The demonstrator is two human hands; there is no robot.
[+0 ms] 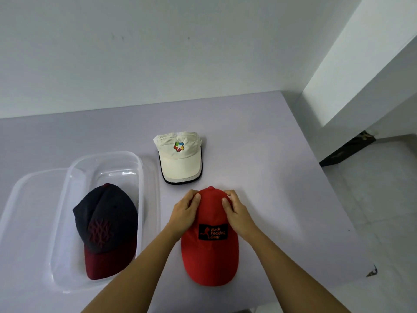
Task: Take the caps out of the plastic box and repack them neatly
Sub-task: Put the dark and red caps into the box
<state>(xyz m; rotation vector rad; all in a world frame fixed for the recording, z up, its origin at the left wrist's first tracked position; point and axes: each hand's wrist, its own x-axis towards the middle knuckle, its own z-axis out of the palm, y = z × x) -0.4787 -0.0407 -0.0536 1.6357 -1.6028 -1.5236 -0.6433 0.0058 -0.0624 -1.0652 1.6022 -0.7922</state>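
Lower centre of frame: red fabric cap (209, 256) with a black "Back Packing Gear" patch lies on the pale lilac tabletop (270, 154), brim toward the bottom edge, crown away from it. The left hand (184, 214) and right hand (237, 213) sit on either side of the crown. The fingers (225, 203) are curled around the crown's sides, thumbs on top, gripping the cloth. The step appears to be flattening or shaping the crown before repacking.

Lower left: clear plastic box (144, 195), open, holding a navy cap with a maroon brim (106, 229), which lies tilted inside. A clear plastic lid (29, 199) lies left of the box, seemingly partly under it. Unpacking is therefore not complete.

Centre, beyond the hands: cream cap with a multicoloured logo (180, 159), flattened on the tabletop, just clear of the red crown.

Risks, as judged:
- The soft crown may spring back once released, leaving a bulky shape that will not stack.
- Uneven pressure from the two hands could crease the patch panel or skew the fold.
- Pushing the red cap forward could nudge the cream cap out of its flattened shape.
- Repacking on top of the tilted navy cap would give an untidy stack.
- The left forearm passes close to the box's near corner and could shift it.
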